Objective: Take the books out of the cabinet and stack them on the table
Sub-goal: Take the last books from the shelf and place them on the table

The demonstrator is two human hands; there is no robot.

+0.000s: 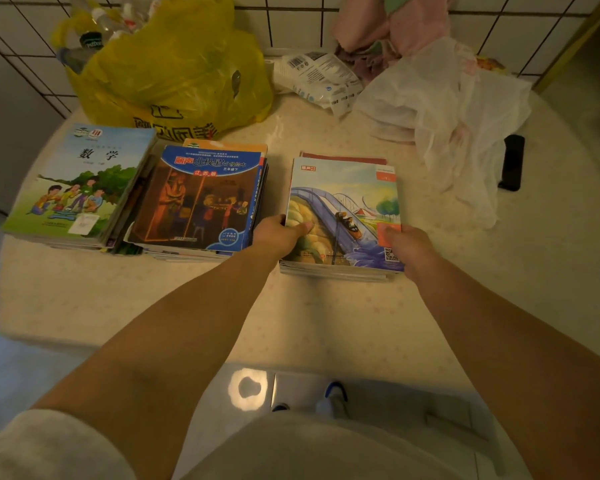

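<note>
A lived-in home, likely a dining corner: a round table (326, 323) under a pale patterned cloth stands against a white tiled wall (291, 26). Children's schoolbooks (80, 181) lie at nine o'clock, a yellow shopping bag (181, 64) at eleven, crumpled laundry (395, 26) at one.

bare forearms, no watch or rings on left hand (280, 233) or right hand (408, 247). short pale fleecy sleeve (45, 448) at left shoulder. pale shorts; white shoe (333, 398) with blue trim.

Dim warm light over a round table (326, 334) with a pale cloth, pushed against a white tiled wall (291, 26), glossy tile floor (291, 389) underneath.
</note>
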